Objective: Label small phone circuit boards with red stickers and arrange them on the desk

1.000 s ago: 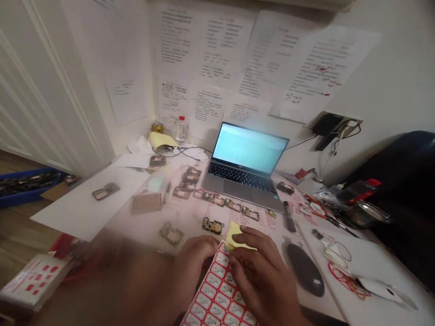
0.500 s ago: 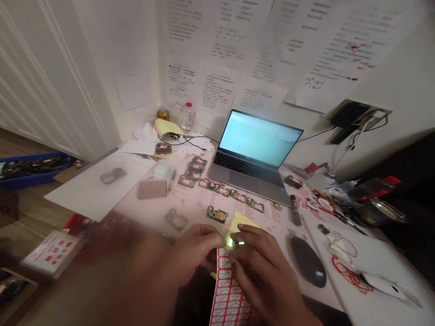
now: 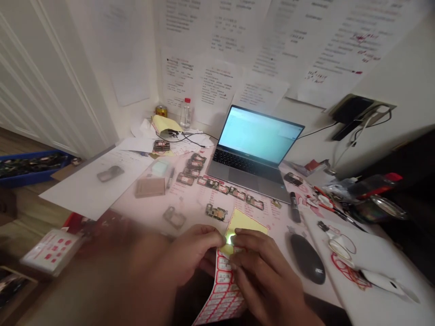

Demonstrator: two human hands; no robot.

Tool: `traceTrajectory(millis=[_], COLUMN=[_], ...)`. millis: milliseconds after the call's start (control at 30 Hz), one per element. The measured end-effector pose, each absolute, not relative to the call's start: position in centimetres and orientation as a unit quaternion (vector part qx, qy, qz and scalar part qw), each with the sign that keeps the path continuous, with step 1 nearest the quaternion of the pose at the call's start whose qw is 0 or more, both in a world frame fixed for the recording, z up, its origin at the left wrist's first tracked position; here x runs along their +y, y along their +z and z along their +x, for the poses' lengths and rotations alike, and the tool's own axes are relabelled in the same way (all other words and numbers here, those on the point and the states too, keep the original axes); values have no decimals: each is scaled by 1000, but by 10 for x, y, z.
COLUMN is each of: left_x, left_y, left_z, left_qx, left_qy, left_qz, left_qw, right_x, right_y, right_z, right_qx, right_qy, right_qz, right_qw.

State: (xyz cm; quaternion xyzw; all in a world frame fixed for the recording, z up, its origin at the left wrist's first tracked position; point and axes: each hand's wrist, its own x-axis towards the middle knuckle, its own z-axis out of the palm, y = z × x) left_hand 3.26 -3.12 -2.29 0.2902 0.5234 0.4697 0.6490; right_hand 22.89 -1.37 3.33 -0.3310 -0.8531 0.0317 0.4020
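A sheet of red-bordered label stickers [image 3: 221,290] hangs down from my two hands, its small labels bearing dark marks. My left hand [image 3: 193,246] pinches the sheet's upper left edge between thumb and curled fingers. From the right, my right hand [image 3: 263,267] closes over the sheet's upper right part, fingertips close to my left thumb. Bare yellow backing and a bright glint show between the fingertips. Whether a loose label is between my right fingers I cannot tell. Just beyond lies a yellow paper [image 3: 249,222], with a circuit board [image 3: 216,212] to its left.
An open laptop [image 3: 260,136] stands behind a row of several circuit boards [image 3: 238,194]. On the right are a mouse [image 3: 307,259], a black marker [image 3: 295,207] and tangled cords. A cardboard box [image 3: 150,187] and a white sheet [image 3: 84,185] lie on the left.
The label sheet's lower end has swung left and bent, and more yellow backing shows at its top. Both hands stay close together in nearly the same place. The view has shifted slightly.
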Motion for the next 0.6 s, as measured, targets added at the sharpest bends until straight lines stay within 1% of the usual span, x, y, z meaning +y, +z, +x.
traceTrajectory(millis=[267, 400, 500, 600], left_x=[7, 12, 12, 12], left_y=[-7, 3, 4, 3], left_z=[32, 31, 33, 34], left_qx=[514, 504, 502, 495], left_qy=[425, 411, 384, 409], left_qz=[323, 353, 371, 357], left_qw=[672, 673, 680, 679], right_x=[-15, -13, -14, -13], right_y=[34, 35, 37, 38], right_z=[224, 221, 219, 217], right_qx=[-819, -798, -784, -778], right_qy=[89, 99, 109, 102], right_qz=[-379, -404, -418, -422], right_qw=[421, 436, 446, 455])
